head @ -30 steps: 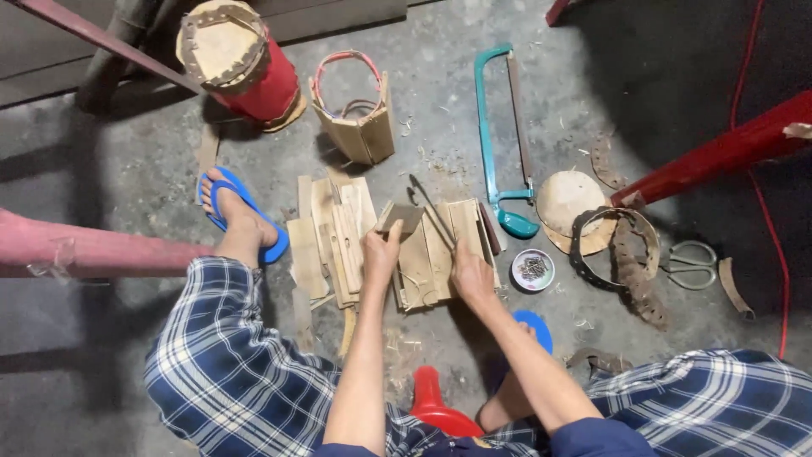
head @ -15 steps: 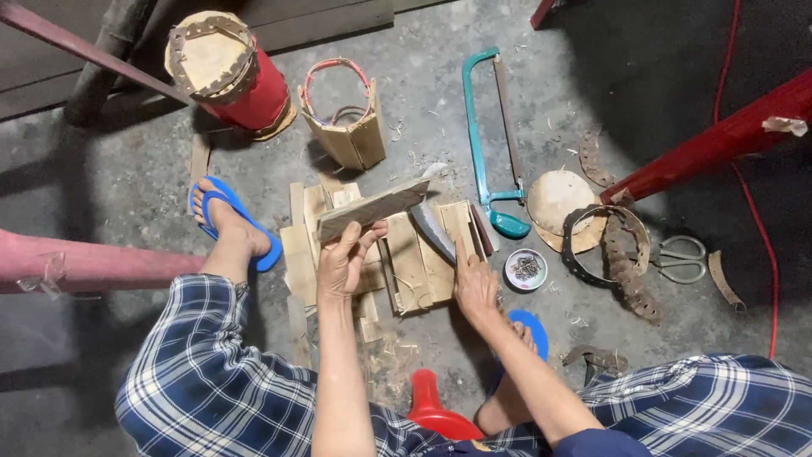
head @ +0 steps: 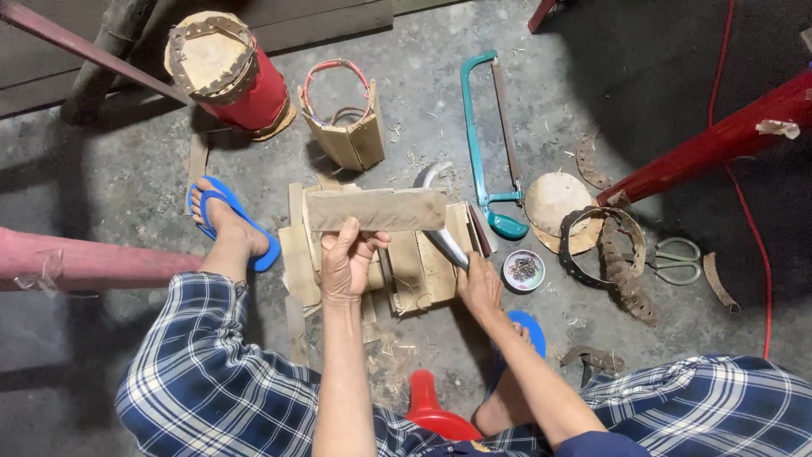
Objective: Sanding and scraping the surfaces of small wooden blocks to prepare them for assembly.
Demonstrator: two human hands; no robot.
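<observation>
A grey concrete floor (head: 440,93), scuffed and strewn with wood shavings, fills the frame. Dark wooden boards (head: 279,17) run along the upper left edge. A red cable (head: 748,220) trails down the right side, where shadow deepens at the upper right.

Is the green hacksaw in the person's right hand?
No. The right hand grips a curved knife, while the green hacksaw lies untouched on the floor beyond it.
</observation>
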